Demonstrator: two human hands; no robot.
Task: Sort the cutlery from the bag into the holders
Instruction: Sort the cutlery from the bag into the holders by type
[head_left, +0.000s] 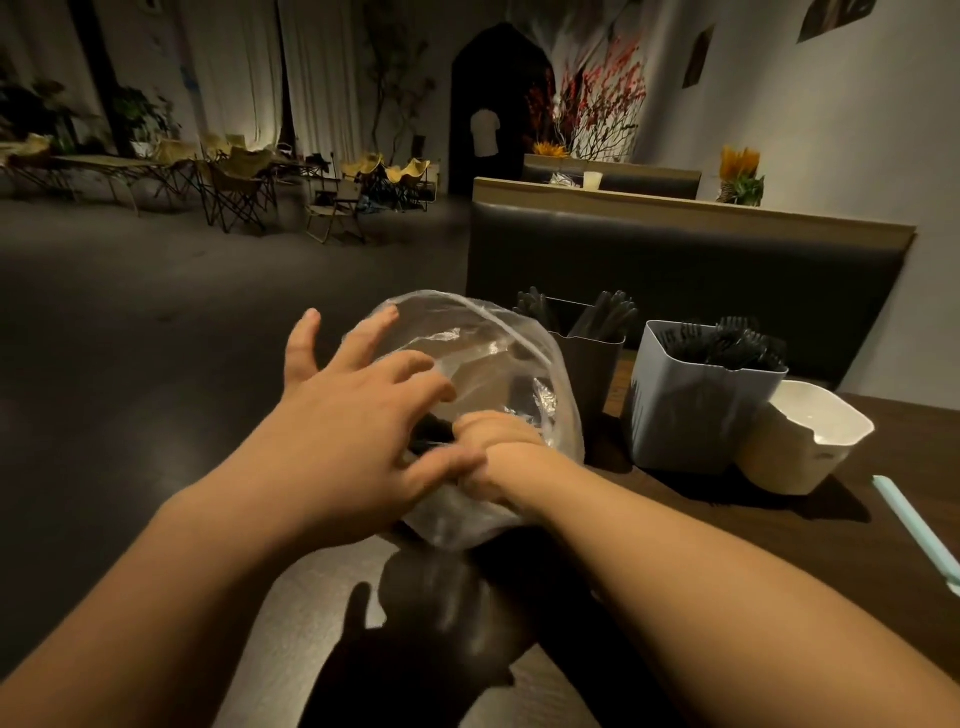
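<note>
Dark wood table (675, 545) in a dim room; L hand (353, 431) spread flat, fingers straight, resting on the clear plastic bag (493, 353) at its near side; R hand (498, 452) w/ fingers curled at the bag's mouth, black cutlery (428, 434) just beside the knuckles; can't tell if it's gripped. Behind the bag a dark holder (589, 364) w/ black pieces upright; to its right a grey holder (685, 410) full of black forks, then a white holder (795, 452) touching it; padded bench (675, 260) beyond; folding chairs (234, 187) far left.
</note>
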